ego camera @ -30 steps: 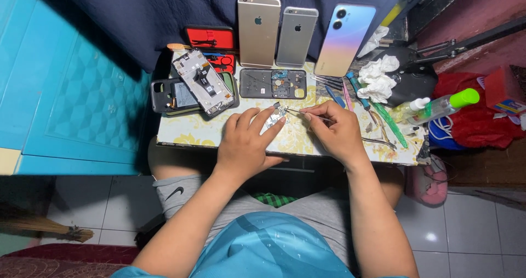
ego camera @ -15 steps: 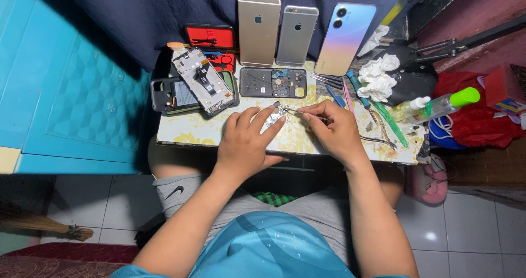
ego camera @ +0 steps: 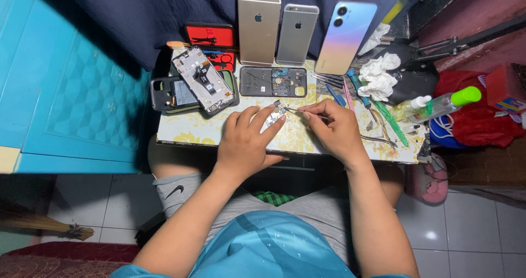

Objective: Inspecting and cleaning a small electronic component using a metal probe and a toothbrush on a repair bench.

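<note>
My left hand [ego camera: 244, 141] rests on a small yellow-patterned table [ego camera: 186, 131] and pinches a small metallic phone part [ego camera: 275, 113] between its fingertips. My right hand [ego camera: 336, 131] grips thin metal tweezers [ego camera: 298, 111] whose tip touches that part. Just beyond my hands lies an opened dark phone back [ego camera: 273, 81] with exposed components. To the left sits a disassembled phone frame [ego camera: 203, 80], laid over a dark phone case [ego camera: 172, 93].
Three phones lean at the back: gold [ego camera: 258, 28], silver [ego camera: 297, 34] and pastel blue [ego camera: 345, 37]. A red tool case [ego camera: 210, 37], crumpled tissue [ego camera: 381, 71], screwdrivers [ego camera: 359, 92], a green-capped bottle [ego camera: 445, 104] and a red bag [ego camera: 482, 113] sit to the right. Blue panel at left.
</note>
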